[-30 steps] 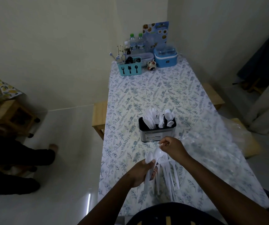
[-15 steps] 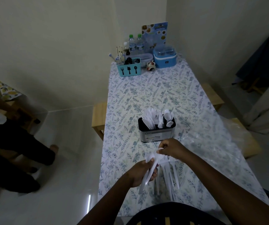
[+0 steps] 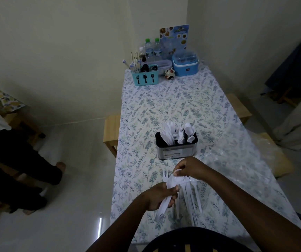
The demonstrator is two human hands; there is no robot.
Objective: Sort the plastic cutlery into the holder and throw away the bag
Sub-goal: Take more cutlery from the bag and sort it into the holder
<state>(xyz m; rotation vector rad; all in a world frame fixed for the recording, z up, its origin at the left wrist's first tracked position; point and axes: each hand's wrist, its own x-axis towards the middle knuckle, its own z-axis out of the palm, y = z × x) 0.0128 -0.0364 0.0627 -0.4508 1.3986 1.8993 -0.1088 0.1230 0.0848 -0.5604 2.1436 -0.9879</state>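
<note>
White plastic cutlery (image 3: 182, 181) bunched above the near end of a floral-clothed table (image 3: 164, 106), left hand (image 3: 158, 198) curled round the handles, right hand (image 3: 191, 169) pinching one piece at the top, dark holder (image 3: 177, 150) just beyond, part-filled, clear bag (image 3: 246, 160) spread at right.

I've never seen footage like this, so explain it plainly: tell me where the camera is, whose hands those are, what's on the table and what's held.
There is no machine: one camera worn on a person's head looks down at their own bare hands. The left hand grips a bundle of white plastic cutlery; the right hand pinches one piece at its top. On the flowered table stands a dark holder already holding cutlery. At the far end are a teal caddy, bottles and a blue container.
</note>
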